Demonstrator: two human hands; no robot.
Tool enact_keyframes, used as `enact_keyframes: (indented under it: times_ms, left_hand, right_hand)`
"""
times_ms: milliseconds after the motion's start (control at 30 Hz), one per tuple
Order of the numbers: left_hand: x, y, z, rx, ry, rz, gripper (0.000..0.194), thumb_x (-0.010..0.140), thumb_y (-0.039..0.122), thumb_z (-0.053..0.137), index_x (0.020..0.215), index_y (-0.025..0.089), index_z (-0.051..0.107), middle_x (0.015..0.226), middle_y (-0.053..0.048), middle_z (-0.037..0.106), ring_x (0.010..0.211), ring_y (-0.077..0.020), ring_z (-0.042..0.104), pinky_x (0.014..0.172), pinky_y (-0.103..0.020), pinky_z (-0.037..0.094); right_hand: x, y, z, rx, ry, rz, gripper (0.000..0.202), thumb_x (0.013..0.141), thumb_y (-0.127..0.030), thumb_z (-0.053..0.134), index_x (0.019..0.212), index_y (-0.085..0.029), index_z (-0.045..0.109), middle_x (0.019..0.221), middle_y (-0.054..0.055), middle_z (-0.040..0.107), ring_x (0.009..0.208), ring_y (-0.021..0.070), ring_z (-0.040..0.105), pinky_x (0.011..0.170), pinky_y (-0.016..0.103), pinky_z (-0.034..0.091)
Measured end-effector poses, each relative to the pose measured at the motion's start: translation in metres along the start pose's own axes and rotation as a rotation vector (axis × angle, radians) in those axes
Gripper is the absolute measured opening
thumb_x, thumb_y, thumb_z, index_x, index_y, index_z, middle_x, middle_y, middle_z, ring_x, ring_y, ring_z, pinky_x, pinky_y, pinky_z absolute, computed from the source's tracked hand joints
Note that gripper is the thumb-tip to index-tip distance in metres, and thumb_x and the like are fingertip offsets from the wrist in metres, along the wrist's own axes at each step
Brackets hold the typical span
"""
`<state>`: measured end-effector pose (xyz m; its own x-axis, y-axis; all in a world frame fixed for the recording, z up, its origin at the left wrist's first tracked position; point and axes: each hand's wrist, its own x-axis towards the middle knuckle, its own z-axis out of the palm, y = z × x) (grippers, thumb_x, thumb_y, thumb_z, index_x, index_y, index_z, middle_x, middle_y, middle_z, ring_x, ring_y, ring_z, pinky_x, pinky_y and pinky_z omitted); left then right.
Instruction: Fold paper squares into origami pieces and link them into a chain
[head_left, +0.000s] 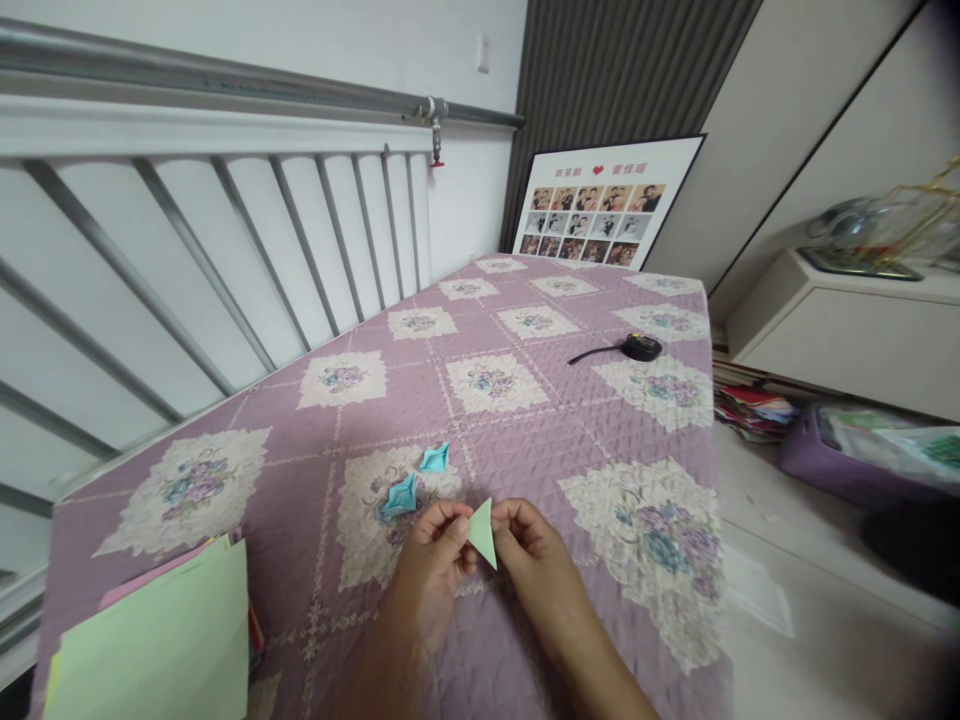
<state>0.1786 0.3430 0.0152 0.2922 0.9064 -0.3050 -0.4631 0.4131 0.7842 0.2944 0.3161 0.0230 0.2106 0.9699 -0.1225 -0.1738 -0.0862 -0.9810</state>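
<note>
Between my two hands, above the near part of the purple floral cloth [517, 450], is a small folded piece of pale green paper [484, 533] with pointed ends. My left hand [437, 545] pinches its left side between thumb and fingers. On the opposite edge, my right hand [531, 550] grips it with thumb and forefinger. Just beyond my left hand lie two folded blue paper boats, one nearer [400, 497] and a smaller one [435, 458] farther off. Some of the fingertips are hidden behind the green paper.
A stack of coloured paper [161, 630], pale green on top, lies at the near left. A black object with a strap [641, 347] rests toward the far right. A white radiator [247, 240] borders the left side; a photo board [600, 205] leans behind. A purple bin [847, 460] stands right.
</note>
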Motion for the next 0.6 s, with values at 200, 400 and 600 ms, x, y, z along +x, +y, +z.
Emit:
enact_keyframes:
  times_ms: [200, 400, 600]
  left_hand:
    - [0.0, 0.002, 0.0, -0.029, 0.048, 0.001, 0.042, 0.058, 0.043, 0.081, 0.083, 0.017, 0.059, 0.067, 0.003, 0.056, 0.055, -0.008, 0.049, 0.055, -0.021, 0.037]
    - [0.001, 0.002, 0.0, -0.063, 0.041, -0.003, 0.042, 0.059, 0.043, 0.081, 0.083, 0.018, 0.058, 0.067, 0.003, 0.057, 0.056, -0.0085, 0.05, 0.057, -0.022, 0.037]
    - [0.0, 0.0, 0.001, -0.055, -0.017, -0.008, 0.039, 0.064, 0.045, 0.078, 0.084, 0.019, 0.057, 0.071, 0.002, 0.058, 0.062, -0.0108, 0.052, 0.059, -0.022, 0.038]
  right_hand:
    - [-0.004, -0.009, -0.001, -0.214, -0.031, -0.11, 0.02, 0.084, -0.041, 0.054, 0.08, -0.022, 0.058, 0.07, -0.001, 0.058, 0.066, 0.0151, 0.052, 0.062, 0.025, 0.041]
    - [-0.006, -0.009, -0.004, -0.438, -0.111, -0.206, 0.012, 0.084, -0.028, 0.053, 0.092, -0.023, 0.06, 0.085, 0.002, 0.063, 0.077, 0.0178, 0.057, 0.073, 0.029, 0.043]
    - [-0.008, -0.012, -0.002, -0.466, -0.146, -0.311, 0.005, 0.082, -0.028, 0.059, 0.084, -0.025, 0.062, 0.083, 0.003, 0.06, 0.079, 0.0189, 0.056, 0.072, 0.03, 0.043]
